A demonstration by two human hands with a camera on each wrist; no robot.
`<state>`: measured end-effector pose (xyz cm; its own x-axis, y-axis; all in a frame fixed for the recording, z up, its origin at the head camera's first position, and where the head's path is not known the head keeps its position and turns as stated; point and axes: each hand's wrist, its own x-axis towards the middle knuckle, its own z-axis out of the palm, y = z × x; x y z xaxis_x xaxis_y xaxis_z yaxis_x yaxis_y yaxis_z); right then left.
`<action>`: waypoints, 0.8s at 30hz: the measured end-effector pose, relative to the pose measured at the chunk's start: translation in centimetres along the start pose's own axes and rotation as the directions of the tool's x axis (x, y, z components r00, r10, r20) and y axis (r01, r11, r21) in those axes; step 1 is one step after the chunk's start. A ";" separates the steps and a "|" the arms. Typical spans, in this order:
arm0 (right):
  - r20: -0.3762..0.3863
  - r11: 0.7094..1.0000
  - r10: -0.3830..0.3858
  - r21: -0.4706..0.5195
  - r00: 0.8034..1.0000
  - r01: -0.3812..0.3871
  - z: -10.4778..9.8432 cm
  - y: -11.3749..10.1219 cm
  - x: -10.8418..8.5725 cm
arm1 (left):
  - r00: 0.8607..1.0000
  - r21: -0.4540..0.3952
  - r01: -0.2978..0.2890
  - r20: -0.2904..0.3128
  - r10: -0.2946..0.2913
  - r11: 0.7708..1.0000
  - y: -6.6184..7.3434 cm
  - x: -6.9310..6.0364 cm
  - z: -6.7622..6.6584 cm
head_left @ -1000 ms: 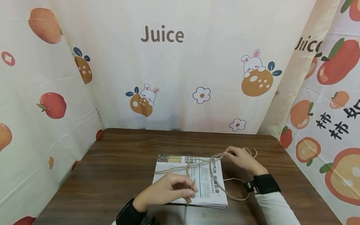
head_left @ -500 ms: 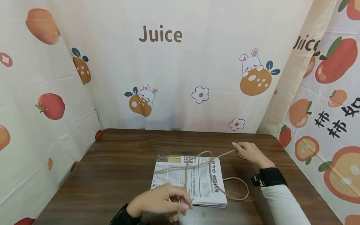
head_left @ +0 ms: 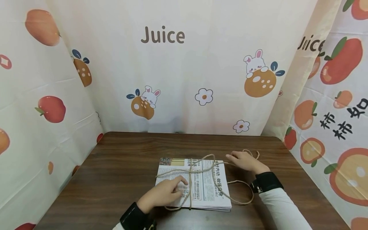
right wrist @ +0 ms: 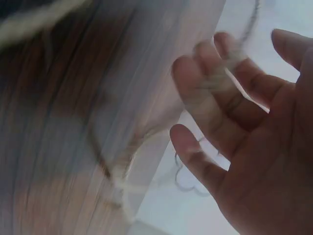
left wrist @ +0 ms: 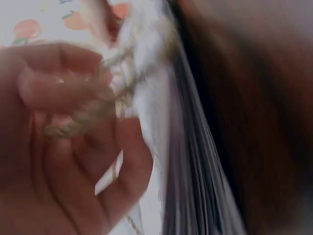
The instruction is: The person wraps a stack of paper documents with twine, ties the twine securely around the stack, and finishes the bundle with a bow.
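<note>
A stack of newspapers (head_left: 205, 191) lies on the table with twine (head_left: 189, 185) crossed over its top. My left hand (head_left: 162, 195) is over the stack's front left part, thumb and forefinger apart. Twine (left wrist: 93, 115) crosses in front of its bent fingers in the blurred left wrist view; contact is unclear. Just past the stack's back right corner, my right hand (head_left: 247, 162) is low above the table, beside a strand running from the stack. Its fingers are spread and loosely bent in the right wrist view, with blurred twine (right wrist: 252, 22) passing by them.
Loose twine makes a loop (head_left: 249, 187) on the table right of the stack, and a curled end (head_left: 257, 155) shows behind my right hand. The brown wooden table (head_left: 120, 166) is bordered by fruit-printed curtains (head_left: 172, 64) at the back and both sides.
My left hand has moved up over the papers, and its thumb and forefinger have parted. My right hand went outward pulling a strand, then came back left and let the strand slacken.
</note>
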<state>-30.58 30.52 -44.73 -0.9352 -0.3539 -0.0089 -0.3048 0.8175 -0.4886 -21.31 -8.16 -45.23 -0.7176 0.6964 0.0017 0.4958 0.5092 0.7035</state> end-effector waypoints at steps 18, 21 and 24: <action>0.064 0.958 -0.286 -0.010 0.956 0.287 1.5 -3.9 1.2 | 0.995 0.419 0.083 -0.085 -0.052 0.904 2.1 2.2 1.6; 0.057 0.967 -0.251 -0.017 0.966 0.253 1.6 -3.9 1.4 | 0.996 0.410 0.012 -0.084 0.024 0.912 2.0 2.3 1.6; 0.046 0.979 -0.203 -0.001 0.978 0.203 1.5 -3.8 1.5 | 0.981 0.332 -0.080 -0.140 0.133 0.940 2.0 2.5 1.4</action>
<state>-30.59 26.17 -44.19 -0.8448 -0.5327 0.0505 -0.4885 0.7291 -0.4793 -21.44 -4.69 -44.86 -0.7064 0.6804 0.1951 0.6861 0.5906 0.4247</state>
